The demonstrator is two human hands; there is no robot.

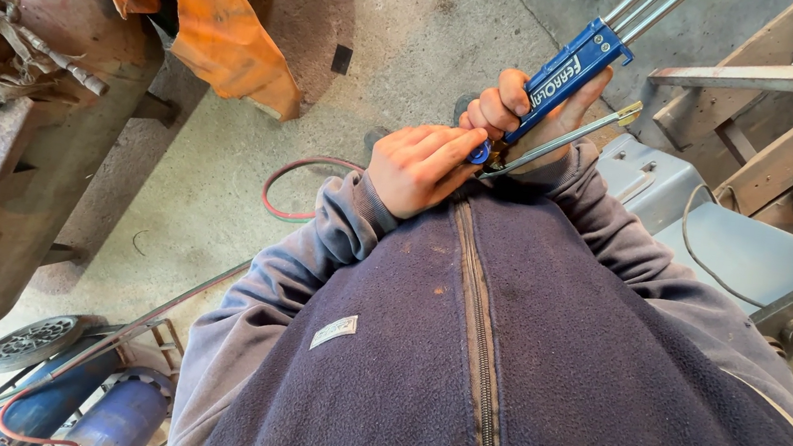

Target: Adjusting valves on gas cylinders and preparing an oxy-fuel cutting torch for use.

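- Concrete floor [408,43]: it carries everything below you; a rusty metal tank [12,156] stands along its left edge, with an orange cloth [209,24] draped near the top edge.
- Your fleece jacket [520,369]: dark blue, zipped, fills the lower frame.
- Grey machine [717,242]: at the right edge, beside a rusty frame [787,79].
- Blue gas cylinders [91,412]: bottom left corner, with a red hose [285,184] curving across the floor toward you.
- Blue cutting torch [571,73]: held up against your chest, tubes pointing to the top edge, lever sprung out to the right.
- Right hand [522,107]: fingers wrapped tight around the torch handle.
- Left hand [419,165]: thumb and fingertips pinching the small blue knob [478,152] at the torch's lower end.
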